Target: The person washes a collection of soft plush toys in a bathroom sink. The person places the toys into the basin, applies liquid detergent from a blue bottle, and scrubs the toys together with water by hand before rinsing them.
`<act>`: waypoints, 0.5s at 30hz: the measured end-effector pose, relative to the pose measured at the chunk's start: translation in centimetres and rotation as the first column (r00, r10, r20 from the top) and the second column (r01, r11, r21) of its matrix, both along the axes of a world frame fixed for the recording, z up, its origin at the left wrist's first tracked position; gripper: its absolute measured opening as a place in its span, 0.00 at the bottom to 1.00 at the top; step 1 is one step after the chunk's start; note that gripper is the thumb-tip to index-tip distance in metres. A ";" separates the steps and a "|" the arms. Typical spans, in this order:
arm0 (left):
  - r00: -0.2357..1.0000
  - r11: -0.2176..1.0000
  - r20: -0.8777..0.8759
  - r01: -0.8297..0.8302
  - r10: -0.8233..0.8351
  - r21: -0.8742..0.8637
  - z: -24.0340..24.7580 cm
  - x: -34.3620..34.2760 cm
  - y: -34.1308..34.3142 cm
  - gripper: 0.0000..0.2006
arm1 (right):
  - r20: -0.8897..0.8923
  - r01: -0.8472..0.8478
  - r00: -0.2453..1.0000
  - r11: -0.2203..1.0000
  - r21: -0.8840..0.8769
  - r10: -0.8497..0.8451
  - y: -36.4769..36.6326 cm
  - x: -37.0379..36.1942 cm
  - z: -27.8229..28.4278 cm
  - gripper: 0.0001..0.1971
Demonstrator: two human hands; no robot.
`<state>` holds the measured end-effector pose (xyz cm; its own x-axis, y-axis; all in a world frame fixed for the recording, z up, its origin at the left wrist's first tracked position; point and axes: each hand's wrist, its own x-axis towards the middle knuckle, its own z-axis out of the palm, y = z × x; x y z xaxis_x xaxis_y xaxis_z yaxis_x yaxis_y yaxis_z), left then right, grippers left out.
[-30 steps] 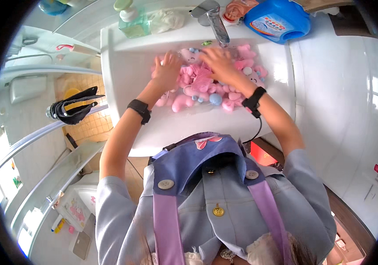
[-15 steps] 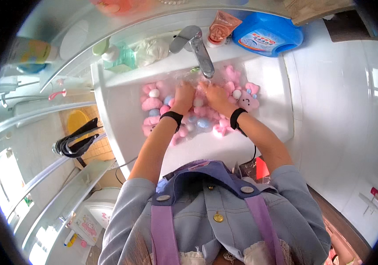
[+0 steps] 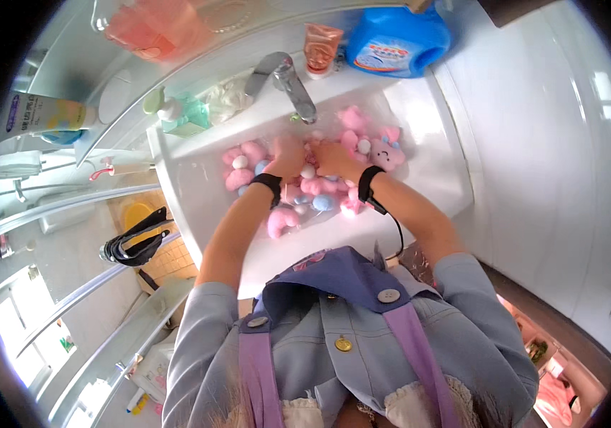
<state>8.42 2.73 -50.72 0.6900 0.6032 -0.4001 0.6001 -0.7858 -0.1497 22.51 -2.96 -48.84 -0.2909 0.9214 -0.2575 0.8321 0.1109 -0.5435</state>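
Observation:
Soft pink plush pieces (image 3: 319,187), with white and light blue balls among them, lie wet in a white sink (image 3: 419,114). Above the middle of the heap, my left hand (image 3: 289,157) and my right hand (image 3: 337,161) are close together, pressed in among the plush. Both look closed on pink plush, though my fingertips are largely hidden by it. To the right of my right hand is a pink plush with a small stitched face (image 3: 388,155). A pink curved plush piece (image 3: 283,222) rests toward the near side of the sink.
Behind my hands stands a chrome faucet (image 3: 292,87). Along the back ledge are a blue detergent bottle (image 3: 398,43), a brownish-pink tube (image 3: 322,48) and a green pump bottle (image 3: 190,114). A glass shelf and rails run along the left; a black strap (image 3: 138,242) hangs there.
The view has turned and shifted. My hands have drawn slightly nearer to me, away from the faucet, and press deeper into the plush. The plush heap has shifted a little with them.

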 end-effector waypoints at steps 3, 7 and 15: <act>0.998 0.902 0.050 -0.009 0.034 -0.431 6.6 1.2 0.2 0.55 | -0.135 -0.018 0.991 1.000 -0.004 0.017 -1.7 2.6 -0.4 0.39; 0.947 0.958 0.322 0.098 -0.007 -0.270 7.2 1.8 -1.5 0.59 | 0.168 0.062 0.973 0.881 0.469 -0.158 -3.1 5.6 2.9 0.45; 0.997 0.990 0.075 0.030 -0.020 -0.141 2.5 5.6 -3.1 0.47 | 0.257 0.045 0.960 0.970 0.241 -0.108 -2.0 5.4 -1.1 0.28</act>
